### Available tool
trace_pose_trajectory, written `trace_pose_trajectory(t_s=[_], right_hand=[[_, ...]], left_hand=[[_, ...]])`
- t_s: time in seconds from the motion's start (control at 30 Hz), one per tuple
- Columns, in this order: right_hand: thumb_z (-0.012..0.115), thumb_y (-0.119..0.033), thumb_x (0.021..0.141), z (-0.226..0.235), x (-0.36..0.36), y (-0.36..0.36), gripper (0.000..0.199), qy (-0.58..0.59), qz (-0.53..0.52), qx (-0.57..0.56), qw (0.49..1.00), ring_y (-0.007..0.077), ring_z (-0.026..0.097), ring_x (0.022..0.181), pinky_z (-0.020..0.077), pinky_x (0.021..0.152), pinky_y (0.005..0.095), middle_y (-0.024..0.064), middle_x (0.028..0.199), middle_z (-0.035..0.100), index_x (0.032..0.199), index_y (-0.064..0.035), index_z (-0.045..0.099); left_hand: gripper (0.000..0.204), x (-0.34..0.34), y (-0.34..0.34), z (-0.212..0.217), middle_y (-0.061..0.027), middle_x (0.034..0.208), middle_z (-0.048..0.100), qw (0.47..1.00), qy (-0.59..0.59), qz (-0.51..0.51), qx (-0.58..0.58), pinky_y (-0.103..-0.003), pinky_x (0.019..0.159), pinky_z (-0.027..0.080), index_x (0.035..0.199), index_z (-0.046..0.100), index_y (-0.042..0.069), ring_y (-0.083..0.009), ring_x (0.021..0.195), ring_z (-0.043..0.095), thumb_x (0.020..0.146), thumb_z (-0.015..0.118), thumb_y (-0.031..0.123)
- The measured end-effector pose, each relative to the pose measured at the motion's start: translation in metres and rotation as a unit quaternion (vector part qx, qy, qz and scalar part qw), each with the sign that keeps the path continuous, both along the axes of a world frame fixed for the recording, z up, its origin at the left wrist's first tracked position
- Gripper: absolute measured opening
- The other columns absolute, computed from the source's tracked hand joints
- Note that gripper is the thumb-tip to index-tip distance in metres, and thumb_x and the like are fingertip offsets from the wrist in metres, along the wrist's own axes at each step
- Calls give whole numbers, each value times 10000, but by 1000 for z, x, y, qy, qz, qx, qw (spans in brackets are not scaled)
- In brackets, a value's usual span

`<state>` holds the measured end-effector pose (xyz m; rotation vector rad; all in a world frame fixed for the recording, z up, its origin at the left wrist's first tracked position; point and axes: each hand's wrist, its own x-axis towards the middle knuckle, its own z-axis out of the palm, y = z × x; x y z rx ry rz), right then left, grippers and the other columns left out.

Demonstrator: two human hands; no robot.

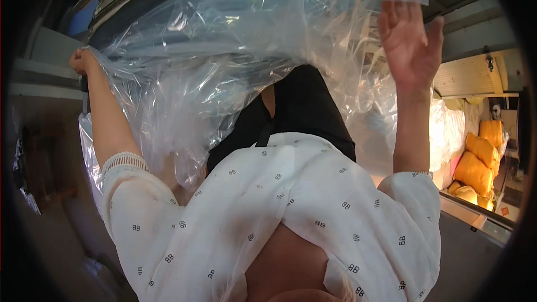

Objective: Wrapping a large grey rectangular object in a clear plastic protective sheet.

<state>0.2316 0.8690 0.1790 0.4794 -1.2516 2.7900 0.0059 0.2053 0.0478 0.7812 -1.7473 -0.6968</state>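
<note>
A wide sheet of clear plastic film point(190, 86) spreads crumpled and shiny in front of me, from the far edge of the view down over my legs. At the left, my left hand point(83, 60) is closed in a fist on the film's edge. My right hand point(411, 45) is raised at the far right with its palm showing and its fingers stretched out. Its fingertips are partly veiled by the film's corner, and the hand is slightly blurred. The film bunches in loose folds between my arms.
Several yellow-orange bundles point(478, 159) are stacked beyond an opening at the right, beside pale plastic-wrapped goods point(447, 128). A cream ribbed panel point(467, 75) stands above them. Pale ledges point(47, 81) run along the left side.
</note>
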Motion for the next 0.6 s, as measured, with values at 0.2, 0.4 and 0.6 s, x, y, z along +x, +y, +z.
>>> trace_pose_trajectory(t_s=[0.2, 0.4, 0.6], right_hand=[[681, -281, 749, -16, 18, -14, 857, 122, -175, 295, 931, 250, 480, 1114, 448, 852, 323, 127, 1360, 315, 1401, -120, 149], [744, -252, 697, -41, -20, -19, 814, 127, -296, 570, 756, 233, 503, 1019, 419, 836, 327, 128, 1228, 461, 1357, -92, 295], [530, -239, 883, -103, -7, 40, 221, -181, -257, 374, 872, 96, 521, 843, 405, 688, 247, 19, 977, 575, 1029, -77, 571]], left_hand=[[226, -20, -29, -23, -149, 872, 636, 999, -2, -9, 34, -378, 771, 462, 867, 636, 36, -306, 835, 604, 777, 606, 240], [199, -15, -46, -22, -189, 863, 614, 992, 100, -36, -67, -398, 797, 447, 808, 607, 2, -338, 859, 585, 748, 583, 190], [149, 6, 29, 1, -118, 770, 614, 998, 15, -39, -40, -362, 693, 464, 844, 584, 59, -271, 728, 595, 761, 612, 180]])
